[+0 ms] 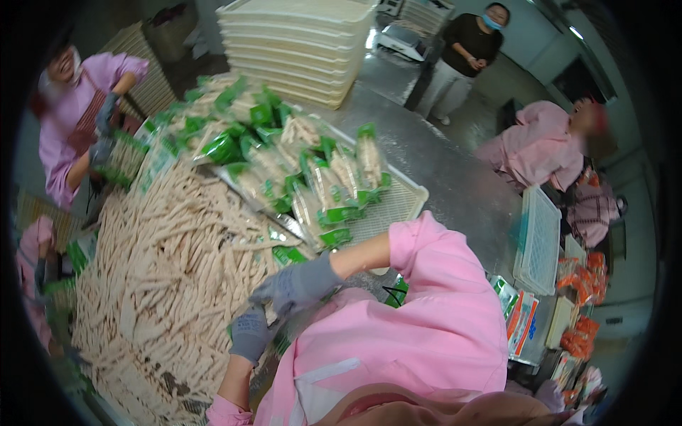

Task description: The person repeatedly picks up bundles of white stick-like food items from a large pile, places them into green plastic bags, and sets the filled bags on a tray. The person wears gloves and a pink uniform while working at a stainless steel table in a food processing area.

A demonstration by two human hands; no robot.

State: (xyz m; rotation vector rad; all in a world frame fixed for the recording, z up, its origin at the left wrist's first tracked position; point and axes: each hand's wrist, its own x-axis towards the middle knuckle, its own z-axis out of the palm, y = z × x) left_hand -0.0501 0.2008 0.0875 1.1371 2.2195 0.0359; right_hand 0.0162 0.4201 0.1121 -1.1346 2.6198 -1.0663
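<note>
My left hand (249,330), in a grey glove, is closed round part of a clear and green plastic bag (282,342) near the edge of the heap. My right hand (298,283), also gloved in grey, lies against it from above; its fingertips meet pale strips at the bag, and its grip is partly hidden. Beyond both hands spreads a large heap of pale, stick-like food strips (176,266). A green-printed bag (287,255) lies at the heap's edge by my right hand. Filled green-ended bags (319,186) are piled in a plastic tray (407,197).
Stacked cream trays (293,53) stand on the metal table (447,160). Co-workers in pink (85,117) handle bags at the left. Another person (469,53) stands at the back. White crates (538,239), printed packets (522,325) and orange bags (581,335) are at the right.
</note>
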